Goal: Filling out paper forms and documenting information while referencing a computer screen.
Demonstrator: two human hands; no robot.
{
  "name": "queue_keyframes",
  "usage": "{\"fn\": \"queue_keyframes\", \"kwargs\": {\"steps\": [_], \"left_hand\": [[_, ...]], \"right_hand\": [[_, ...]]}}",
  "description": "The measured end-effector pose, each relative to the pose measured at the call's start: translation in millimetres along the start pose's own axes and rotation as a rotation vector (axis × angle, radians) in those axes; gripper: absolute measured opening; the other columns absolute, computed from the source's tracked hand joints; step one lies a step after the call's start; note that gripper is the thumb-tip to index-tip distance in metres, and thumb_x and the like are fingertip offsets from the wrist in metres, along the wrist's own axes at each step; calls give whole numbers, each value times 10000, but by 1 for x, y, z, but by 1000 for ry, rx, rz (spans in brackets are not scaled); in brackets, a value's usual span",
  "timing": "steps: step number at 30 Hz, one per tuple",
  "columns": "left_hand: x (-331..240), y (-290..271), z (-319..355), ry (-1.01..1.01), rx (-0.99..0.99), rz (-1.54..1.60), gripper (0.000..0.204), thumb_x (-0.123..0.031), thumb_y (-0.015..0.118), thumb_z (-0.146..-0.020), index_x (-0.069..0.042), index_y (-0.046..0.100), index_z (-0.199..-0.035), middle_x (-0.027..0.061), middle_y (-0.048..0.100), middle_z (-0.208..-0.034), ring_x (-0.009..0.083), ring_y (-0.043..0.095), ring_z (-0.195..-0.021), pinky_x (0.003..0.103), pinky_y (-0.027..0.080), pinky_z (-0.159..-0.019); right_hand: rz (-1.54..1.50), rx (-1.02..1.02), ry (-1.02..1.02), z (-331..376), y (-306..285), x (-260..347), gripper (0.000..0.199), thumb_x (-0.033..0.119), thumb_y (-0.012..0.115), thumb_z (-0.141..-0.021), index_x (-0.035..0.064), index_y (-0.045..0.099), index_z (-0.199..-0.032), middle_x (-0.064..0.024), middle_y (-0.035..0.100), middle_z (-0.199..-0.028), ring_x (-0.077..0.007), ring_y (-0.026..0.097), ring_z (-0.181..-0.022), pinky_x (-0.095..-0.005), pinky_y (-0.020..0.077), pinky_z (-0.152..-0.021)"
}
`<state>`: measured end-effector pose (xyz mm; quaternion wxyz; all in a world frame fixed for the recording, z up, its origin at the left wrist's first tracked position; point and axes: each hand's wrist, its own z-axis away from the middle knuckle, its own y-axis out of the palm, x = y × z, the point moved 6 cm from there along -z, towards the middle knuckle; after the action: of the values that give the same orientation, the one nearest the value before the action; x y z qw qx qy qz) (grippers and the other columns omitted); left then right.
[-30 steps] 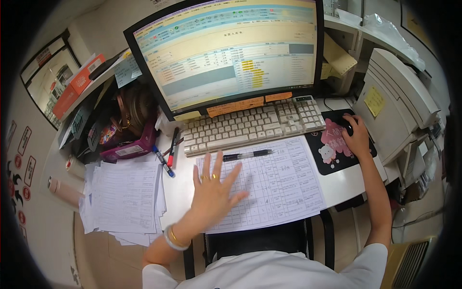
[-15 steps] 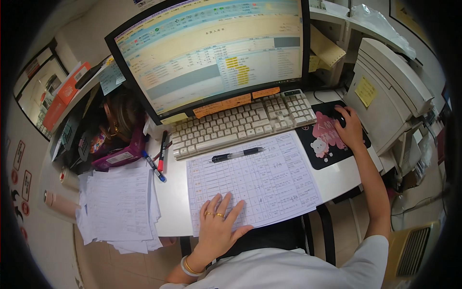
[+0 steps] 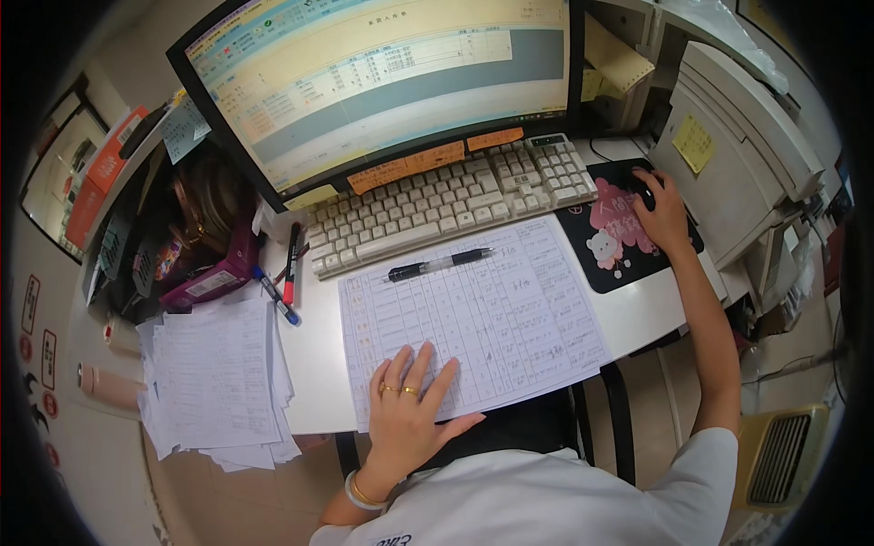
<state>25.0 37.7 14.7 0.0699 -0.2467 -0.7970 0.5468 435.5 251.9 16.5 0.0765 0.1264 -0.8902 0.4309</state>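
My left hand (image 3: pixel 410 407) lies flat with its fingers spread on the near left part of a printed table sheet (image 3: pixel 537 337). Two rings are on its fingers, bangles on the wrist. Across the top of that sheet rests a black and clear pen (image 3: pixel 441 264), touched by neither hand. At the right, my right hand (image 3: pixel 666 218) is curled over a dark computer mouse (image 3: pixel 647 197), partly hidden under the fingers. Beneath the mouse is a black mouse pad (image 3: pixel 628 273) with a pink pattern and a white cartoon bear.
A white keyboard (image 3: pixel 428 221) stands beyond the sheet, below a large monitor (image 3: pixel 401 100). To the left lie a red marker (image 3: pixel 290 264), a blue marker (image 3: pixel 275 296) and a paper stack (image 3: pixel 209 382). A printer (image 3: pixel 728 136) borders the right side.
The yellow-highlighted list on the monitor has gone, leaving a grey area. The whole view has shifted a little; both hands stay in their places on the sheet and mouse.
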Motion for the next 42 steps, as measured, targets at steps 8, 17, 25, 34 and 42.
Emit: {"fn": "queue_keyframes", "kwargs": {"steps": [8, 17, 25, 34, 42], "left_hand": [[1, 4, -1, -16, 6, 0, 703, -562, 791, -660, -135, 654, -1201, 160, 525, -1355, 375, 474, -1231, 502, 338, -1044], [3, 3, -4, -55, -26, 11, 678, -450, 854, -614, -150, 657, -1190, 134, 554, -1328, 360, 492, -1229, 494, 359, -1026], [3, 2, 2, -76, -13, -15, 659, -435, 859, -607, -133, 665, -1160, 147, 555, -1313, 365, 482, -1233, 518, 358, -1029], [-3, 1, -5, -45, 0, -12, 674, -418, 870, -601, -116, 662, -1166, 150, 558, -1295, 363, 486, -1219, 505, 365, -1015], [-1, 2, -4, -51, 8, -20, 677, -416, 869, -606, -119, 657, -1176, 152, 556, -1297, 360, 478, -1227, 507, 362, -1020]], "right_hand": [[21, 28, -3, -2, 0, -4, 419, 214, 641, -823, 182, 600, -1238, -196, 549, -1232, -393, 581, -1078, -433, 479, -929], [335, -122, -200, -11, -13, 26, 407, 218, 653, -819, 141, 615, -1217, -173, 555, -1235, -371, 592, -1034, -418, 485, -903], [-345, 154, -186, -40, 10, 96, 218, 64, 558, -839, 2, 677, -1011, -131, 674, -921, -257, 647, -867, -332, 509, -795], [-247, 148, -247, -50, 28, 99, 238, 51, 482, -837, 31, 553, -1063, -105, 661, -1029, -323, 560, -1054, -407, 444, -915], [-244, 222, -239, -30, 8, 101, 228, 84, 521, -836, 41, 560, -1056, -120, 663, -995, -302, 570, -1055, -415, 401, -957]]}}
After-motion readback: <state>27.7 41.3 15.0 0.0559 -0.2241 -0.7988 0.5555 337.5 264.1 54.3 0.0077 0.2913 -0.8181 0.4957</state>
